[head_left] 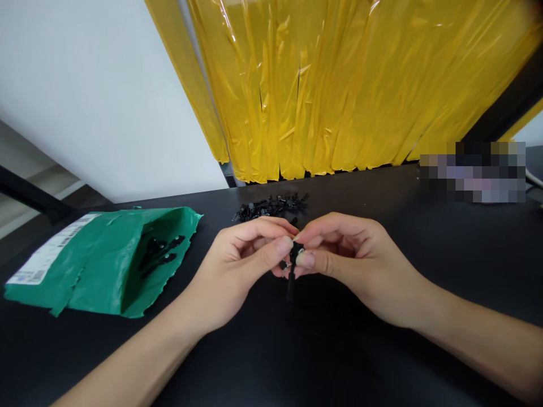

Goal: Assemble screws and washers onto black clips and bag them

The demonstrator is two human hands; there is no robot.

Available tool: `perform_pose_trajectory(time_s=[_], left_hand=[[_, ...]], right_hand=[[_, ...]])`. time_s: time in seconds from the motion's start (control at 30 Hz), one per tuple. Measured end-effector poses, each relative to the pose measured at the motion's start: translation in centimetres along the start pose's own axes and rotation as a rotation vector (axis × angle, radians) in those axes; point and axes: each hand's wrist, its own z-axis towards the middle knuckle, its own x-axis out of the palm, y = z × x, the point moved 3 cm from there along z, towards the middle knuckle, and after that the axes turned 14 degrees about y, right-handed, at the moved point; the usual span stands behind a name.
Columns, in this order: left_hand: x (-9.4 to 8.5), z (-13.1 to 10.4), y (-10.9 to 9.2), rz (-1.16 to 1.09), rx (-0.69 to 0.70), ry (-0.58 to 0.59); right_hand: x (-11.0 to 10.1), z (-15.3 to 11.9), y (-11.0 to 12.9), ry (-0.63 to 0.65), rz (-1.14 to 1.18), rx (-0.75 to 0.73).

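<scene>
Between my two hands, above the black table, is a small black part [291,285] with a narrow stem pointing down. My left hand [250,254] pinches it from the left with thumb and fingers. My right hand [343,251] grips its upper end from the right, and a small shiny spot shows beside that thumb. Most of the part's top is hidden by my fingertips. Just beyond my hands lies a pile of small black pieces [271,207].
At the left lies an open green plastic mailer bag [102,254] with a white label, several black parts inside its mouth. Yellow plastic sheeting [322,85] hangs behind the black table [339,350]. A white panel [106,85] stands at the back left. Something blurred out sits at the right.
</scene>
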Motion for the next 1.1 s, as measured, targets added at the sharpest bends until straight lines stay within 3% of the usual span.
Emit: perform_pose_trajectory(time_s=[0.1,0.27,0.4,0.6,0.83,1.0,1.1], left_hand=[[0.0,-0.1,-0.1,-0.041,0.029,0.011],[0.1,0.1,0.5,-0.063,-0.070,0.006],[0.3,0.2,0.4,-0.049,-0.040,0.006],[0.2,0.0,0.1,-0.228,-0.051,0.063],[0.1,0.1,-0.7,0.096,0.021,-0.004],[0.0,0.0,-1.0,0.031,0.051,0.055],[-0.1,-0.1,-1.0,0.038,0.039,0.027]], right_hand=[[0.0,0.1,0.2,0.018,0.009,-0.024],[-0.3,-0.1,-0.1,-0.016,0.029,-0.015],[-0.2,-0.1,-0.4,0.019,0.063,0.002],[-0.3,-0.3,-0.7,0.032,0.070,0.044],[-0.5,-0.2,-0.7,0.056,0.085,0.046],[-0.2,-0.2,-0.3,0.064,0.072,0.067],[-0.2,-0.1,-0.3,0.044,0.046,0.070]])
